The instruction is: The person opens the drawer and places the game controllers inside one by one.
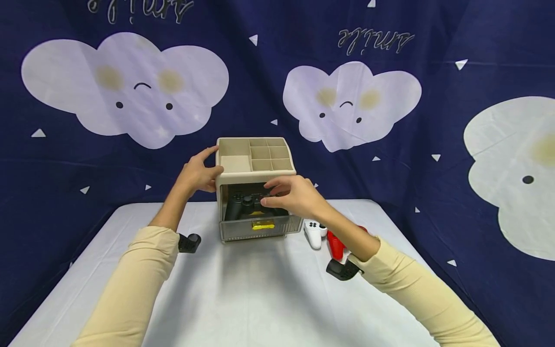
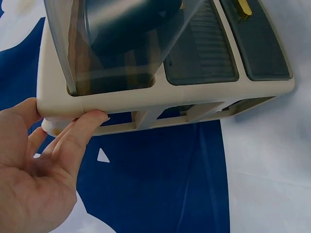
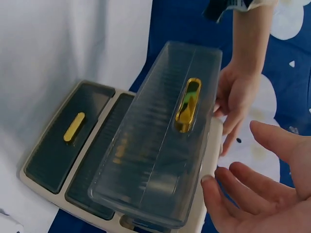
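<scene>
A cream desktop drawer organizer (image 1: 256,177) stands on the table with its top clear drawer (image 1: 236,228) pulled out. In that drawer lies a black game controller (image 1: 247,202), partly behind the drawer front. My left hand (image 1: 198,172) holds the organizer's upper left corner, thumb near the top edge and fingers along the side; the left wrist view shows the same hand (image 2: 53,160) at the frame. Over the open drawer hovers my right hand (image 1: 295,195), fingers loosely bent and nothing between them. In the right wrist view this hand (image 3: 262,189) is beside the drawer's gold handle (image 3: 188,104).
A white game controller (image 1: 315,233) and a red one (image 1: 336,245) lie on the white-covered table (image 1: 260,294), right of the organizer, the red one partly behind my right forearm. Small divided compartments (image 1: 270,154) top the organizer. A dark blue cloud-print curtain (image 1: 256,96) hangs behind.
</scene>
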Demonstrator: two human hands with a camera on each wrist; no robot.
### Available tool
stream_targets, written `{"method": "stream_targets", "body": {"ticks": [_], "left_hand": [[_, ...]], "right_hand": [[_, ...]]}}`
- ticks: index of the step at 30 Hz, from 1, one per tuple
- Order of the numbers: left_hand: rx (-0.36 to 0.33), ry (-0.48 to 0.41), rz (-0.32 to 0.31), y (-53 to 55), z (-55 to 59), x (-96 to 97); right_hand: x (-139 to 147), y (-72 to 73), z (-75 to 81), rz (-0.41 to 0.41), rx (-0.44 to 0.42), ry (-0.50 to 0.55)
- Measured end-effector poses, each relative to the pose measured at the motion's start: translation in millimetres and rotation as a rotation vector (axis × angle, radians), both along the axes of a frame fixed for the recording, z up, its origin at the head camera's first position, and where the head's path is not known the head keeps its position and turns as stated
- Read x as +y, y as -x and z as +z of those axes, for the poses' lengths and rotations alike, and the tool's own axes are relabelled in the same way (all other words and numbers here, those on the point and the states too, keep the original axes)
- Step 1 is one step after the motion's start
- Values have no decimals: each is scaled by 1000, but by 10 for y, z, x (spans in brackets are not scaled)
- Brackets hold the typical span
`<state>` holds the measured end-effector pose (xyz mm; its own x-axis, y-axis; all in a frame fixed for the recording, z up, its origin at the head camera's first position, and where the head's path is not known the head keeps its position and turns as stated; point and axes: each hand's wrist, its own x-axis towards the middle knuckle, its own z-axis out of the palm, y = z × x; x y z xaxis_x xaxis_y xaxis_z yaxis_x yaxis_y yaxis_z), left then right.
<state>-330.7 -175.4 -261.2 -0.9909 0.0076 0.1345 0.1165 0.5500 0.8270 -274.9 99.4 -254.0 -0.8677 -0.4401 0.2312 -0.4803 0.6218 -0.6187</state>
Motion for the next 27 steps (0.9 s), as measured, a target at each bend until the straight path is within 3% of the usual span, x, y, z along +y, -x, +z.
{"method": "stream_targets", "body": {"ticks": [7,13,21,27], "left_hand": [[-6,-5,-2,1,15,6],[-13,-15,-2,-1,9,13],[-13,-8,5,-5,14,12],[-17,-10,3,-11,12,14]], "right_hand": [[84,-177,-13,86,-184,71],[134,-271,-63,122,-214,122],[171,-366,-178,134,-296,64],[150,-365,-295,119,-421,42]]}}
